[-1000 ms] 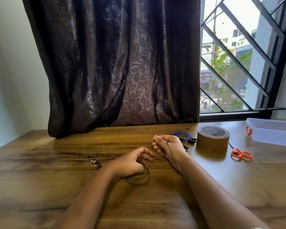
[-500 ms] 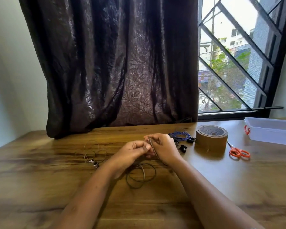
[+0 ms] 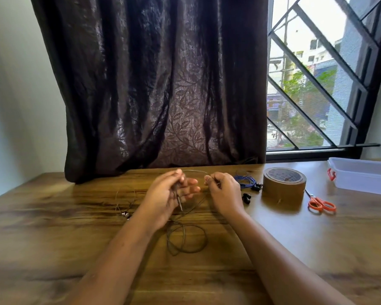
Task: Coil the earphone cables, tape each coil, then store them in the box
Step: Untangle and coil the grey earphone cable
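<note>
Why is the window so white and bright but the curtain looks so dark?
Head view: daylight washes out the sky in the window, so the backlit curtain looks dark; same view, the left hand and right hand pinching the earphone cable look slightly soft.

— Can we read anything on this table?
— Hardly. We see dark print running in a ring on the grey top face of the brown roll of packing tape (image 3: 284,186), but the letters are too blurred for us to make out.
— And through the black-framed barred window (image 3: 312,156)?
— We catch purple and blue shopfront boards (image 3: 274,104) on the street outside. Any lettering there is too small for us. So we find no legible text.
</note>
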`<state>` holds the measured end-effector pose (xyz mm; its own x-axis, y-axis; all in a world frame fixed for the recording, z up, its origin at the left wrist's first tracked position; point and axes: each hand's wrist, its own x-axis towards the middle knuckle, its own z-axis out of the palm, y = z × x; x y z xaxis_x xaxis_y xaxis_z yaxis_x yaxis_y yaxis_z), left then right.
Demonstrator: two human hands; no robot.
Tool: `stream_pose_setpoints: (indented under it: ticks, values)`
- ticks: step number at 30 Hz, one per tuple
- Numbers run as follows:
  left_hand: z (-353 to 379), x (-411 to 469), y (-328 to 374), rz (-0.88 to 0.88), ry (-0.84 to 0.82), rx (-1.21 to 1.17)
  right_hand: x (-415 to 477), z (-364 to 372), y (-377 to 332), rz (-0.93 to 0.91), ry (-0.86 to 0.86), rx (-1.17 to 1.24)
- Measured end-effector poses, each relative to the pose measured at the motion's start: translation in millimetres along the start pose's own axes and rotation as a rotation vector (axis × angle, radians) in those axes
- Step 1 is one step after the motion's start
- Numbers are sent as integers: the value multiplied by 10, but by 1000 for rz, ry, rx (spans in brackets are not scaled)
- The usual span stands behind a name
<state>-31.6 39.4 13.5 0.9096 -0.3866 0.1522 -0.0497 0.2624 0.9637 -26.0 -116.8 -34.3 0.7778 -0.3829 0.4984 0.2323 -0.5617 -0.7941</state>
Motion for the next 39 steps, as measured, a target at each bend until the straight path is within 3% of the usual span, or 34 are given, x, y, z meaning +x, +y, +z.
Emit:
stream_pose_setpoints:
  ticks: [6,12,15,18,20,22,25,29,39]
  values:
    - [-214,88,162,77,154,-426,-138,102,-149,-13,-238,151]
    - [-454,137,244,304,422,-490,-222,192,-212,-194,-451,-51]
    - [-529,212,141,333,484,-225,-264,216,-263,-286,-523,-154]
    - [-602,262,-13,335,481,323,-265,208,-289,-342,-547,-233]
    - [-652,280,-73,338,390,759,-256,171,-314,-411,-516,-262]
    - [-606,278,-89,261,229,927,-234,104,-345,-477,-441,-229]
    - [-425,182,-72,20,-56,711,-150,25,-304,-507,-183,-115]
    - [-295,62,58,-23,-175,414,-67,2,-201,-270,-2,62]
    - [-114,-29,133,8,-247,-33,-103,66,-230,-139,-71,-43]
